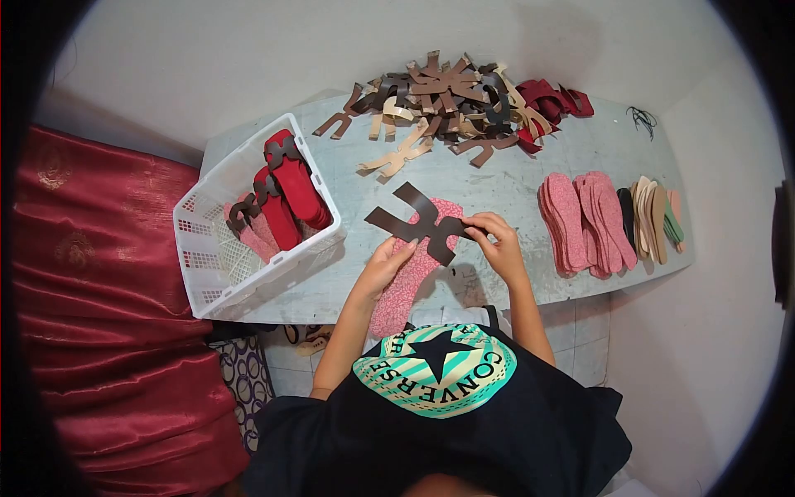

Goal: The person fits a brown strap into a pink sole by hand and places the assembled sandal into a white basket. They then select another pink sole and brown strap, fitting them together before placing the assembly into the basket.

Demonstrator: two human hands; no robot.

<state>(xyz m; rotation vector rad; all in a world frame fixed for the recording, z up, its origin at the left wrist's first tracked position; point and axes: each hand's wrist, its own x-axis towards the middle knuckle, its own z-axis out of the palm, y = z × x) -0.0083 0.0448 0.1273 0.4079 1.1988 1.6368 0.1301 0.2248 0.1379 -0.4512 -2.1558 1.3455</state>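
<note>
The pink insole [406,286] is partly covered by the dark strap piece [418,222] and the left hand [387,263], and the small dark tangle [642,118] on the table [505,189] is too small to identify.

Strap [418,222]: dark brown, flat, forked at both ends; held slanting from upper left to lower right, centre of frame.
Insole [407,282]: pink, speckled, flat; under the strap, heel toward lower frame.

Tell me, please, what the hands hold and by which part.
A dark brown strap cutout: right hand pinches its right end, left hand its lower edge.
</note>
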